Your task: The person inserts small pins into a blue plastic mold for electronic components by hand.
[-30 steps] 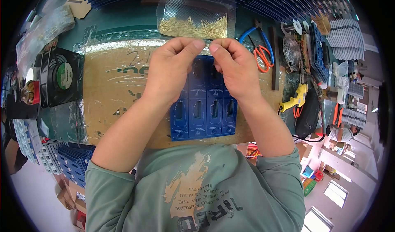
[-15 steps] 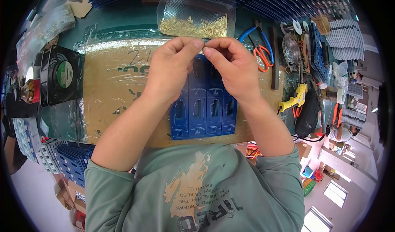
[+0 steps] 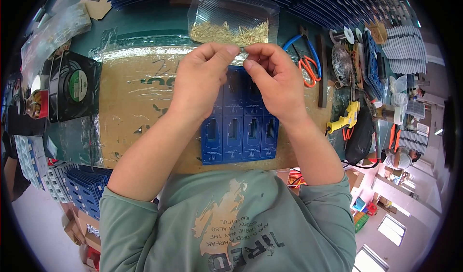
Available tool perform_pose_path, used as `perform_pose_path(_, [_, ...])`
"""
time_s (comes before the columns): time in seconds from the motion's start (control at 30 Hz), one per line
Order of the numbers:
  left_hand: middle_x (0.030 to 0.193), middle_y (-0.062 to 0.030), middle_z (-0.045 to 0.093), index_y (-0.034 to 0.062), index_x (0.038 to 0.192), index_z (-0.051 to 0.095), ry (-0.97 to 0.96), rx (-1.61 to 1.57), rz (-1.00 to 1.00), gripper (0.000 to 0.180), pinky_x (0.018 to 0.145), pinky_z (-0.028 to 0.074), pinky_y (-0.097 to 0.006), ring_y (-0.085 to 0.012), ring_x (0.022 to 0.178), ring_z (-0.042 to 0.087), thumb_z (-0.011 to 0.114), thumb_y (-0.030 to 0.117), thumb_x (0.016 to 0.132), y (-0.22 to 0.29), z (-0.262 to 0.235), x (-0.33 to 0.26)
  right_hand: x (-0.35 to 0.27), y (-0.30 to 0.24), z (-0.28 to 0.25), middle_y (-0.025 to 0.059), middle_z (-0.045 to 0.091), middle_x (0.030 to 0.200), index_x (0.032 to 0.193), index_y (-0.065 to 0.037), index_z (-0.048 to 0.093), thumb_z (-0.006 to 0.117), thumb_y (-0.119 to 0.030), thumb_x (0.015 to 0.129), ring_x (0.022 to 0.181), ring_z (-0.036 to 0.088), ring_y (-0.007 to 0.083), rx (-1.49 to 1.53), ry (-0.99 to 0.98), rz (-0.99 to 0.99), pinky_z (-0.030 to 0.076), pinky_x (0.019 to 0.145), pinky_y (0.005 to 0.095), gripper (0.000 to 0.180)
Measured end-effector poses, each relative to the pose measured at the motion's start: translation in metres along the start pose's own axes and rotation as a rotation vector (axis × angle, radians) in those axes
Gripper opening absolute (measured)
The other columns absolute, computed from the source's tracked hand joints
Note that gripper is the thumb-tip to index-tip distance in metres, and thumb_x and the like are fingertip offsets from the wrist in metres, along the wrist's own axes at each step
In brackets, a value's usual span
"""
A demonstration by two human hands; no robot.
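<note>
My left hand and my right hand meet fingertip to fingertip over the far edge of a blue circuit board panel. Thumb and forefinger are pinched together on the left; the right fingers are curled in a pinch too. Whatever lies between the tips is too small to make out. Just beyond them is a clear plastic tray with many thin gold-coloured pins in it. The panel has rows of slotted sections and lies flat on brown cardboard; my hands cover its upper part.
Blue-handled pliers, orange-handled cutters and a dark bar lie to the right. Farther right is a yellow glue gun. A black fan stands at left. Blue boards are racked along the back.
My right thumb has drawn slightly away from its forefinger tip, and the right hand sits a touch farther right. The left hand keeps its pinch. The whole view has shifted slightly.
</note>
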State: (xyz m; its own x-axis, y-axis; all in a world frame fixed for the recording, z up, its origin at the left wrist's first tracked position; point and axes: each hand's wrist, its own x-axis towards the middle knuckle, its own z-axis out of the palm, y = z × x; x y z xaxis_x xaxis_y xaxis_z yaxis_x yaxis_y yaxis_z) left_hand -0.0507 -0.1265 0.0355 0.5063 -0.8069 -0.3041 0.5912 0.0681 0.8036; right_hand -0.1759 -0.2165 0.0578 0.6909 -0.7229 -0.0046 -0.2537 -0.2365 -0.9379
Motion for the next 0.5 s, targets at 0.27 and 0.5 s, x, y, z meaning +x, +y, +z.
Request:
perform_pose_path(0.27, [0.068, 0.0061, 0.049, -0.0003, 0.098, 0.067, 0.058, -0.056, 0.065, 0.021, 0.050, 0.031, -0.019, -0.0023, 0.058, 0.039, 0.070, 0.019, 0.092, -0.0002, -0.0037, 0.0037, 0.0035, 0.0101, -0.0023, -0.0013, 0.063, 0.088, 0.111, -0.001, 0.066, 0.062, -0.008, 0.095, 0.076, 0.056, 0.0053, -0.107, -0.087, 0.038, 0.046, 0.067, 0.0205, 0.018])
perform_pose_path(0.5, [0.070, 0.0060, 0.050, -0.0011, 0.099, 0.067, 0.061, -0.078, 0.068, 0.023, 0.052, 0.032, -0.019, -0.0023, 0.059, 0.040, 0.071, 0.020, 0.091, 0.0015, -0.0034, 0.0040, 0.0065, 0.0085, -0.0024, 0.0114, 0.068, 0.100, 0.100, -0.006, 0.070, 0.065, -0.019, 0.090, 0.091, 0.066, 0.0286, -0.367, -0.174, -0.005, 0.052, 0.080, 0.0360, 0.017])
